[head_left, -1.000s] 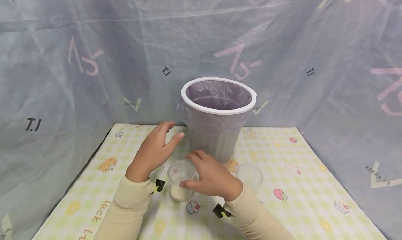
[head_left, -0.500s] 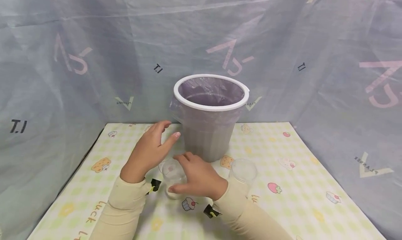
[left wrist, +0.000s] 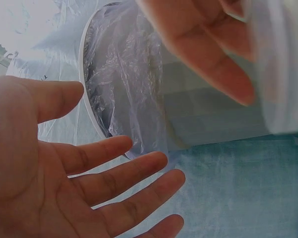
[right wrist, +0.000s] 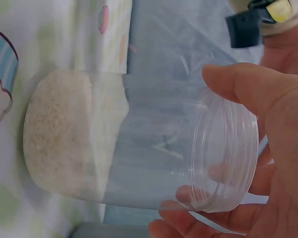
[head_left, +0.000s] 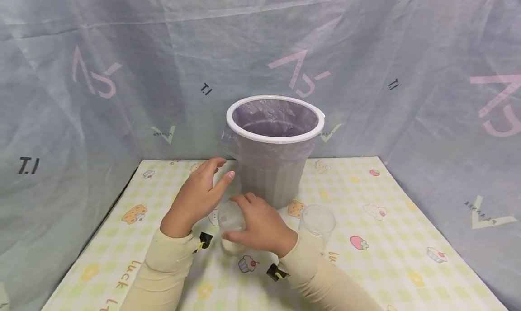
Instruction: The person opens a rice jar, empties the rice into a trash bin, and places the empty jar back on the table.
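Note:
My right hand [head_left: 266, 227] grips a clear plastic jar [right wrist: 154, 144] near its threaded rim, thumb on one side and fingers round the other. Pale grains that look like rice [right wrist: 57, 131] fill the bottom part of the jar. In the head view the right hand covers part of this jar. My left hand [head_left: 197, 195] hovers beside the jar, fingers spread and holding nothing; its palm shows in the left wrist view. A second clear jar [head_left: 318, 220] stands on the right, near the right sleeve; its contents are hard to make out.
Behind the hands stands a tall grey trash bin [head_left: 270, 175] with a white ring [head_left: 277, 139] over a translucent bag liner. A checked, printed tablecloth [head_left: 390, 275] covers the table. Grey-blue curtains [head_left: 183, 76] hang at the back and both sides.
The right hand's fingers have come closer round the jar's rim, and the jar appears slightly raised. The left hand has barely moved. The head view has shifted a little.

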A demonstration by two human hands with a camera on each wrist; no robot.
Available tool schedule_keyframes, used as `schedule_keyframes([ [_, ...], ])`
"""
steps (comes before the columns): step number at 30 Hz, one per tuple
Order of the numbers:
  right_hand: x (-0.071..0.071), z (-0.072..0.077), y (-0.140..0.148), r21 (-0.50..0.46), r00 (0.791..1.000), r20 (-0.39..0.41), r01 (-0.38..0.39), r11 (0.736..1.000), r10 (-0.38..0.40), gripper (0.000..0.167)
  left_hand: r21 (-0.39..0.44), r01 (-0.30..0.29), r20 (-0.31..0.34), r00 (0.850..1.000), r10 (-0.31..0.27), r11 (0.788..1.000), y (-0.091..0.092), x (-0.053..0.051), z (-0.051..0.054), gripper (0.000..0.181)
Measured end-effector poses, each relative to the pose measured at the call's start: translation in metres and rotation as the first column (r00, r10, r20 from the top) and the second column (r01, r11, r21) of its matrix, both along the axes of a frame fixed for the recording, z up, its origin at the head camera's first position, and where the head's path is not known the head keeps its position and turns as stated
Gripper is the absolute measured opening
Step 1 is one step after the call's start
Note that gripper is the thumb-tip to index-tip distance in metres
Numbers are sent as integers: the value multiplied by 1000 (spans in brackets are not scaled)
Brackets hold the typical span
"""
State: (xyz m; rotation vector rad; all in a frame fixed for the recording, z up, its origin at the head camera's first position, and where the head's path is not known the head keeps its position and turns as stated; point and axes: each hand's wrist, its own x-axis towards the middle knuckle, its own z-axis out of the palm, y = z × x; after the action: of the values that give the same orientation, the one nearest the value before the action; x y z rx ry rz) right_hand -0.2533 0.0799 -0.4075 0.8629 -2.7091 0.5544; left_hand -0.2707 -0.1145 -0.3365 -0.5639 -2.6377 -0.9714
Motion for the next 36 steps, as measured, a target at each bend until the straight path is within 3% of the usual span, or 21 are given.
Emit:
schedule_keyframes([
  [12, 2, 29, 26, -167, 998, -57, 21, 986, -31, 81, -10, 35, -2, 999, -35, 999, 10, -1, -3, 60],
  [21, 9, 50, 39, -254, 997, -29, 56, 966, -65, 84, 21, 66, -70, 995, -65, 998, 17, 1, -6, 51],
  [23, 10, 53, 42, -270, 996, -43, 59, 961, -73, 83, 23, 91, -93, 992, -89, 996, 20, 2, -6, 43],
  [26, 11, 56, 45, -283, 994, -76, 51, 958, -75, 81, 36, 130, -76, 989, -127, 991, 24, 4, -7, 37],
  [30, 12, 59, 48, -291, 992, -99, 47, 955, -79, 81, 22, 147, -47, 988, -146, 989, 29, 7, -8, 42],
  [36, 14, 65, 51, -310, 992, -75, 76, 948, -104, 81, -35, 160, -94, 982, -162, 987, 34, 10, -7, 43],
])
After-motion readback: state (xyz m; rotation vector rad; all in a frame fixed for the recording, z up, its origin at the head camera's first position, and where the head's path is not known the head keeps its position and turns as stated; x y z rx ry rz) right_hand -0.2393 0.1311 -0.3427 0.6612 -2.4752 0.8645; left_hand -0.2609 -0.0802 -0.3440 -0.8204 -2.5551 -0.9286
